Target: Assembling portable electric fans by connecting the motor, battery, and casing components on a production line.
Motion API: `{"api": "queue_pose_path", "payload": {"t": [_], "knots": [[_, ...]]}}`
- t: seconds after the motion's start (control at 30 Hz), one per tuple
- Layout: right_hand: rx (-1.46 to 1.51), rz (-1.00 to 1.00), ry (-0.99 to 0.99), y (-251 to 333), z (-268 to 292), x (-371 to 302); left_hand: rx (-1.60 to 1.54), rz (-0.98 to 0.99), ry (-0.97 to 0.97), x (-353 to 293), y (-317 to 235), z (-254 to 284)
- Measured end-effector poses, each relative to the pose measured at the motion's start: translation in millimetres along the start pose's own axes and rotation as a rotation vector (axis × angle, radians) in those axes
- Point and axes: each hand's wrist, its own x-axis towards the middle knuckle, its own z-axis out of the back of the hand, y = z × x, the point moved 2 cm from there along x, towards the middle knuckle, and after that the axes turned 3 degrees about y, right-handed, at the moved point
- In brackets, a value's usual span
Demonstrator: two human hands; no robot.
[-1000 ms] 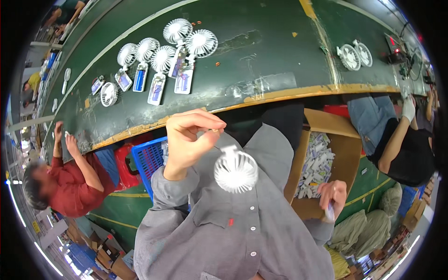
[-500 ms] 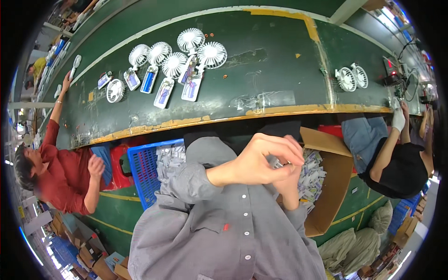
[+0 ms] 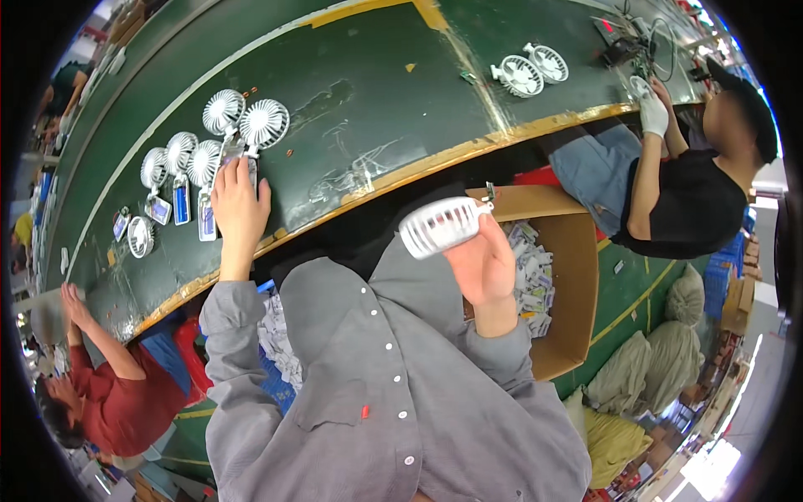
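Observation:
My right hand (image 3: 485, 269) holds a white slotted fan head (image 3: 439, 226) over my lap, pinched at its edge; motion blurs it slightly. A small metal-looking part (image 3: 490, 194) sticks up at its end. On the green bench, my left hand (image 3: 240, 205) reaches over a cluster of small handheld fans, its fingers stretched out and thumb apart. It lies on the handles below the white fan head (image 3: 264, 124) and partly hides them. Beside it is an opened handle (image 3: 207, 216). Another opened handle (image 3: 181, 199) shows a blue battery.
An open cardboard box (image 3: 573, 309) of small packets stands by my right side. Two white fan grilles (image 3: 519, 76) lie farther right on the bench (image 3: 376, 92). Co-workers sit on both sides, one wearing a white glove (image 3: 652, 113). A white fan part (image 3: 141, 238) lies at left.
My hands were together over my lap and have parted. The left has moved to the fans on the bench; the right now shows the white fan head. The view has turned.

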Motion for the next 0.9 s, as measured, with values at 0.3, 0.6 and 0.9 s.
{"api": "queue_pose_path", "payload": {"t": [0.3, 0.6, 0.9], "knots": [[-0.032, 0.045, -0.053, 29.0, 4.1, 24.1, -0.116, 0.006, 0.105, 21.6, -10.7, 12.9], [-1.824, 0.805, -0.244, 65.6, 47.9, 120.9, -0.355, -0.136, 0.239, 24.5, -2.4, 21.9], [-2.414, 0.811, -0.09, 117.8, 52.7, 216.4, -0.741, 0.053, 0.037, 35.5, -0.8, 36.9]]}}
